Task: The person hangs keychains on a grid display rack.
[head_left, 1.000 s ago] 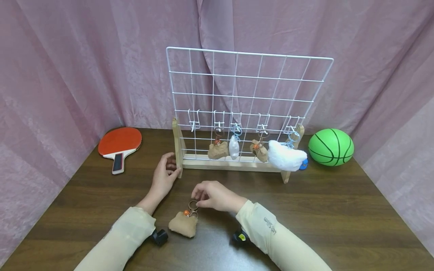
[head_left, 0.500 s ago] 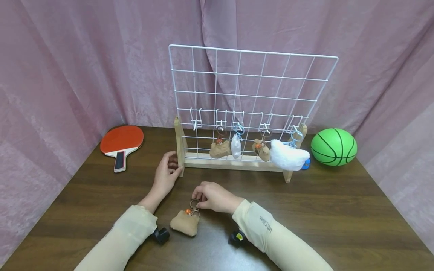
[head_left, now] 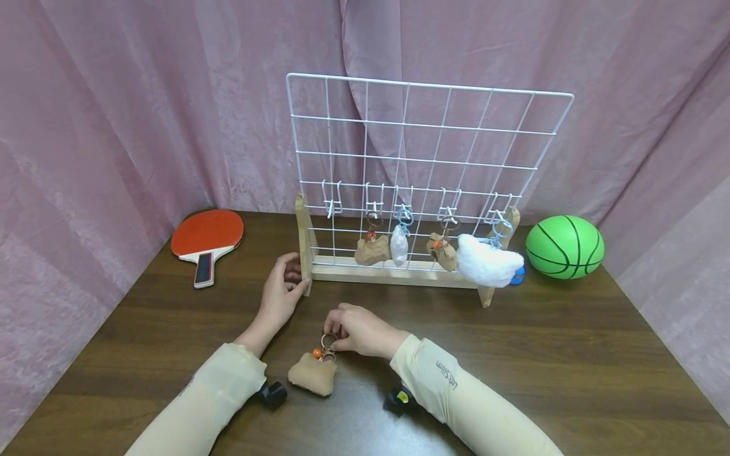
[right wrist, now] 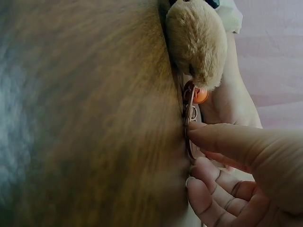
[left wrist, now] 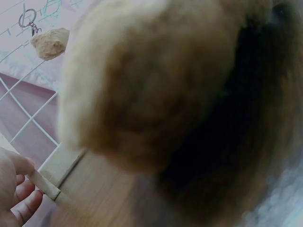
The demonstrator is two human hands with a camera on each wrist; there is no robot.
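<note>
A tan plush keychain with an orange bead lies on the table in front of me. My right hand pinches its metal ring between thumb and fingers; the right wrist view shows this grip from the side, low by the tabletop. My left hand grips the left wooden leg of a white wire grid rack, thumb in front and fingers behind. In the left wrist view the plush, large and blurred, covers the middle. Several plush keychains hang from the rack's hooks, including a big white one.
The leftmost hook holds nothing. A red table-tennis paddle lies at the left rear of the wooden table. To the right of the rack sits a green ball. Pink curtain hangs behind.
The head view has shifted slightly, so the rack, paddle and ball appear a little further right. Both hands keep their holds, and the tan keychain stays on the table.
</note>
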